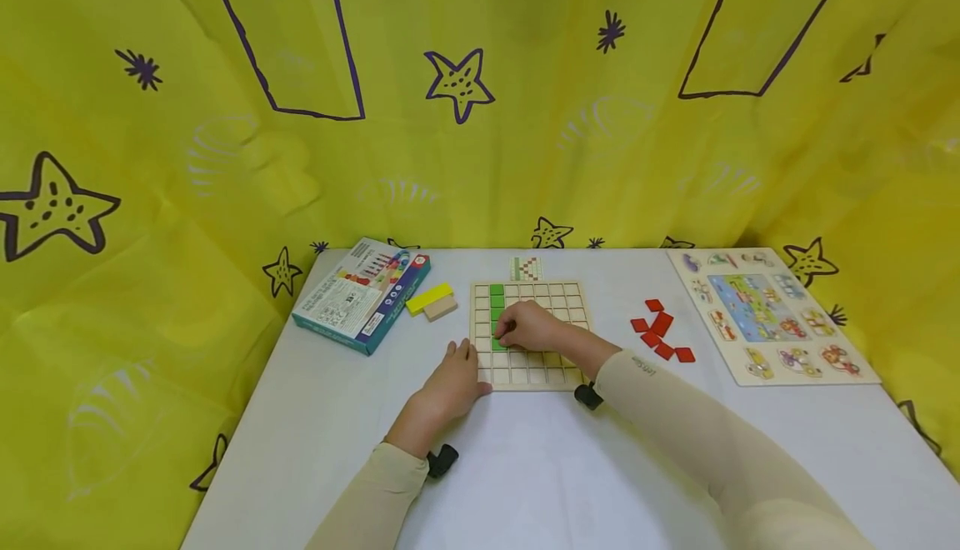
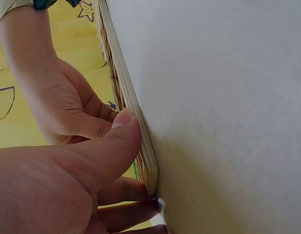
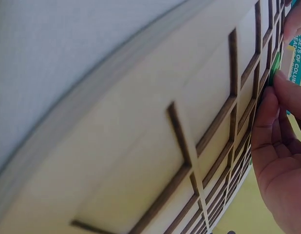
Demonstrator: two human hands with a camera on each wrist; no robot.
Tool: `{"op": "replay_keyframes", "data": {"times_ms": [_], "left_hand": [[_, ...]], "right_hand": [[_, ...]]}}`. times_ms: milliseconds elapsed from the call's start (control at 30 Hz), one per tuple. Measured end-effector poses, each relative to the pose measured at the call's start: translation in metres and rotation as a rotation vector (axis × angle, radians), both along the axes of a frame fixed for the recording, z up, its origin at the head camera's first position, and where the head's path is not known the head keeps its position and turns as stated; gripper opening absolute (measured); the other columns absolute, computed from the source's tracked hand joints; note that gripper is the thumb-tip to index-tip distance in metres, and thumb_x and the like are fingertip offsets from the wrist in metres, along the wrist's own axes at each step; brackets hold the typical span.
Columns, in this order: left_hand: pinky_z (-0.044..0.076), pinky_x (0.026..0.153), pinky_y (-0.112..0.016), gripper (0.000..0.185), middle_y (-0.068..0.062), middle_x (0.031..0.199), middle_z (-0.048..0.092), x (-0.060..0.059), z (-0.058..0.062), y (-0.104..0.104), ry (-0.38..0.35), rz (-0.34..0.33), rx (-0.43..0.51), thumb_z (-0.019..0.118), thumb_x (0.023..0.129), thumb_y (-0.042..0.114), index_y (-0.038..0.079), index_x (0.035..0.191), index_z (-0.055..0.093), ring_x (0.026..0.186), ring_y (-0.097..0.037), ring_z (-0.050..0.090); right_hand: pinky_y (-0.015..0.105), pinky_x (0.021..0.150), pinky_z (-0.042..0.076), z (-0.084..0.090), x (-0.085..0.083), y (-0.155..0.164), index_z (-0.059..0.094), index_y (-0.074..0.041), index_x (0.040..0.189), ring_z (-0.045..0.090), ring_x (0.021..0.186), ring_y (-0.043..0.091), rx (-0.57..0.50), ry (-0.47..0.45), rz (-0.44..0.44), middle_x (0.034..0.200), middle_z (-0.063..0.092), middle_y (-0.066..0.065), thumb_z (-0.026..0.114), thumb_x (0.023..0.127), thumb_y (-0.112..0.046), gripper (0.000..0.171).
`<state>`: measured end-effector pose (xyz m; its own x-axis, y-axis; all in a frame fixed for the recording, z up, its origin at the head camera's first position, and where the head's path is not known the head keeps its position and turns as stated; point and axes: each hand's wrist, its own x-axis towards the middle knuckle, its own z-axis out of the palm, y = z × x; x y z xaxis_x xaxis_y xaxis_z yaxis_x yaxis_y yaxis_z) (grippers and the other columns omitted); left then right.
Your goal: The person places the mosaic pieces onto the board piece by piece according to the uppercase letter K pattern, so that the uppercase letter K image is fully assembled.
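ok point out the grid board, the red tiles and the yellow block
grid board [image 1: 558, 292]: head view, bare cells near its far right corner
red tiles [image 1: 662, 325]: head view, middle of the pile
yellow block [image 1: 429, 297]: head view, its top face

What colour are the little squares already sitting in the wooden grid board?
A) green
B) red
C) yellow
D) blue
A: the squares seated in the left part of the wooden grid board are green, where the right hand is working; the red tiles lie loose on the table to the board's right.
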<state>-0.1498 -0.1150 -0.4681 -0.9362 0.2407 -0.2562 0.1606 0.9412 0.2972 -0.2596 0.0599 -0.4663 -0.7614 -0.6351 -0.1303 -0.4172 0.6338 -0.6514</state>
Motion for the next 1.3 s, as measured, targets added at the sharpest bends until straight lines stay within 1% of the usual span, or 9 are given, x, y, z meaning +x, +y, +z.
{"op": "replay_keyframes", "data": {"times_ms": [167,500,600,700,833,967,1167,1300], "left_hand": [[0.033,0.116,-0.045,0.076,-0.027,0.157,0.032,0.000,-0.002,0.000,0.008,-0.008,-0.006,0.065,0.098,0.037,-0.013,0.149,0.036,0.146,-0.044,0.028],[0.034,0.115,-0.046,0.077,-0.028,0.157,0.032,0.000,-0.003,-0.002,0.019,-0.013,0.001,0.065,0.098,0.036,-0.014,0.148,0.036,0.145,-0.045,0.028],[0.034,0.115,-0.046,0.076,-0.028,0.157,0.032,0.000,-0.003,-0.002,0.017,-0.011,0.004,0.065,0.098,0.036,-0.014,0.148,0.036,0.146,-0.045,0.028],[0.034,0.115,-0.046,0.076,-0.028,0.157,0.032,0.000,-0.003,-0.001,0.016,-0.012,0.005,0.065,0.098,0.036,-0.014,0.148,0.035,0.146,-0.045,0.028],[0.033,0.115,-0.047,0.076,-0.028,0.157,0.031,0.000,-0.002,0.000,0.008,-0.007,0.020,0.065,0.099,0.035,-0.013,0.149,0.035,0.146,-0.045,0.027],[0.032,0.116,-0.046,0.075,-0.028,0.158,0.031,0.000,-0.002,0.001,0.003,0.000,0.023,0.064,0.099,0.035,-0.013,0.149,0.035,0.146,-0.044,0.027],[0.031,0.117,-0.046,0.075,-0.028,0.158,0.030,0.000,-0.001,0.002,0.001,0.003,0.009,0.064,0.099,0.035,-0.013,0.149,0.034,0.147,-0.043,0.026],[0.030,0.117,-0.046,0.075,-0.027,0.159,0.029,0.001,-0.001,0.001,-0.006,0.013,0.022,0.064,0.099,0.034,-0.013,0.150,0.034,0.148,-0.043,0.024]], "right_hand": [[0.027,0.077,0.053,0.001,0.002,-0.001,0.076,-0.006,0.093,0.061,0.081,0.010,0.007,-0.014,-0.020,0.086,0.070,-0.005,0.077,0.089,-0.008,0.004],[0.027,0.076,0.053,-0.001,0.005,-0.001,0.075,-0.009,0.093,0.061,0.081,0.010,-0.001,0.008,-0.022,0.086,0.069,-0.005,0.076,0.090,-0.007,0.004],[0.028,0.077,0.053,0.001,0.004,0.001,0.075,-0.008,0.095,0.061,0.082,0.010,-0.010,0.000,-0.002,0.087,0.069,-0.005,0.075,0.091,-0.008,0.004],[0.028,0.078,0.053,0.002,0.003,0.007,0.075,-0.008,0.100,0.062,0.085,0.010,-0.031,-0.016,0.024,0.090,0.069,-0.005,0.073,0.093,-0.009,0.007],[0.029,0.079,0.053,0.006,0.001,0.022,0.076,-0.010,0.104,0.062,0.087,0.011,-0.065,-0.056,0.014,0.094,0.070,-0.005,0.071,0.095,-0.010,0.010],[0.030,0.077,0.053,0.012,0.002,0.043,0.075,-0.008,0.104,0.062,0.086,0.015,-0.084,-0.093,-0.033,0.094,0.070,-0.003,0.071,0.095,-0.010,0.010],[0.031,0.076,0.053,0.023,0.007,0.083,0.074,-0.004,0.105,0.060,0.087,0.019,-0.083,-0.087,-0.088,0.094,0.069,0.001,0.071,0.094,-0.008,0.012],[0.030,0.074,0.052,0.024,0.011,0.112,0.075,-0.005,0.105,0.059,0.085,0.020,-0.067,-0.105,-0.141,0.092,0.068,0.002,0.072,0.093,-0.009,0.012]]}}
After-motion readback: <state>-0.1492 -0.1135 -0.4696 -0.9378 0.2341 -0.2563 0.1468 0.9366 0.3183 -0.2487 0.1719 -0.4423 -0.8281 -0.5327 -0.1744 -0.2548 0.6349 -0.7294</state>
